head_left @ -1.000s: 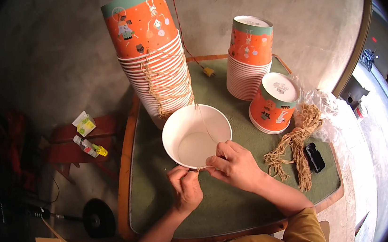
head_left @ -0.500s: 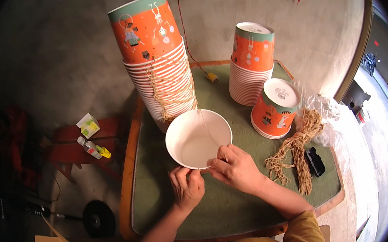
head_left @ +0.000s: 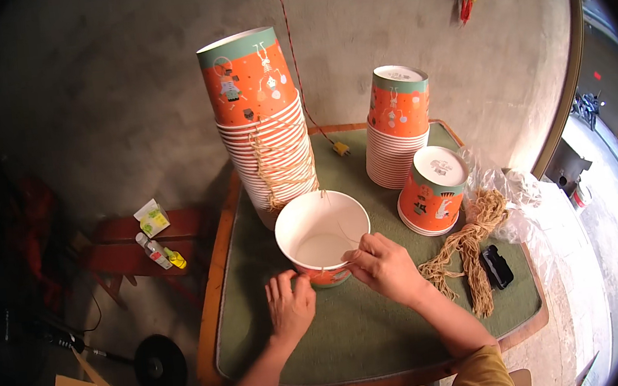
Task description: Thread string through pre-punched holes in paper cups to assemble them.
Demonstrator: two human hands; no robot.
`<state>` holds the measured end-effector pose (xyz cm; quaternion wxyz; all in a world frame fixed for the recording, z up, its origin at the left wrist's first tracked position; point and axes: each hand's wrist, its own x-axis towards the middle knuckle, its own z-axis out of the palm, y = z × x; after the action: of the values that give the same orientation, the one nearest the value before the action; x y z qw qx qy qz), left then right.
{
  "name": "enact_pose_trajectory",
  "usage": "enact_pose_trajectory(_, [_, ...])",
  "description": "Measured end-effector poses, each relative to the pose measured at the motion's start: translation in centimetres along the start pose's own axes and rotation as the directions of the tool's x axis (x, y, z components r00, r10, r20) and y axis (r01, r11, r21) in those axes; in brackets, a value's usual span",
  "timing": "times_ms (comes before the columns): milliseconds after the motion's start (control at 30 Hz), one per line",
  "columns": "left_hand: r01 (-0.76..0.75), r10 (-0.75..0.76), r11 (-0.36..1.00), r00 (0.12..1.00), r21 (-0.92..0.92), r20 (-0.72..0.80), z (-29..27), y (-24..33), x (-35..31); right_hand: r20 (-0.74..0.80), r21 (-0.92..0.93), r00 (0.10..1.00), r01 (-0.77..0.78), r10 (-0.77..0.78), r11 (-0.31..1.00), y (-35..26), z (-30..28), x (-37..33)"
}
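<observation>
An upright paper bucket point(head_left: 322, 233), white inside with an orange patterned outside, stands near the middle of the green-topped table. My right hand point(head_left: 388, 269) is pinched at its near right rim, shut on a thin tan string point(head_left: 345, 234) that runs across the inside from the far rim. My left hand point(head_left: 291, 306) hovers just off the bucket's near left side, fingers loosely bent and apart, with nothing visible in it. Behind the bucket leans a tall stack of nested buckets point(head_left: 271, 155), tan strings hanging down its side.
Upside-down orange buckets stand in a stack point(head_left: 398, 157) and a shorter group point(head_left: 430, 199) at the right. A bundle of tan strings point(head_left: 473, 251) lies beside a black plastic case point(head_left: 496, 267) and clear plastic bags point(head_left: 509, 198). A yellow plug point(head_left: 340, 148) hangs behind the table.
My left hand has let go of the bucket's near rim and drawn back to the left. My right hand stays pinched at the rim. The view has tilted upward slightly.
</observation>
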<state>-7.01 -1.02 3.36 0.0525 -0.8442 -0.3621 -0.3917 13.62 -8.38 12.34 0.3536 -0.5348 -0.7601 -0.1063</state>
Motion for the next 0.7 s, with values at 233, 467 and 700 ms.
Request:
enact_pose_trajectory(233, [0.179,-0.147,0.948,0.980,-0.262,0.138,-0.4,-3.2,-0.4,0.023,0.544,0.931,-0.318,0.366,0.777,2.4,-2.5,-0.2])
enact_pose_trajectory(467, [0.314,-0.055,0.872,0.826,-0.376,0.561,0.8,-7.1,-3.0,0.489,0.844,0.693,-0.530,0.531,-0.086,2.7,-2.9,-0.4])
enact_pose_trajectory(700, [0.339,-0.010,0.570,0.914,-0.748,0.407,0.6,-6.2,1.7,0.697,0.716,0.598,-0.557,0.395,-0.420,3.4,-0.4,-1.4])
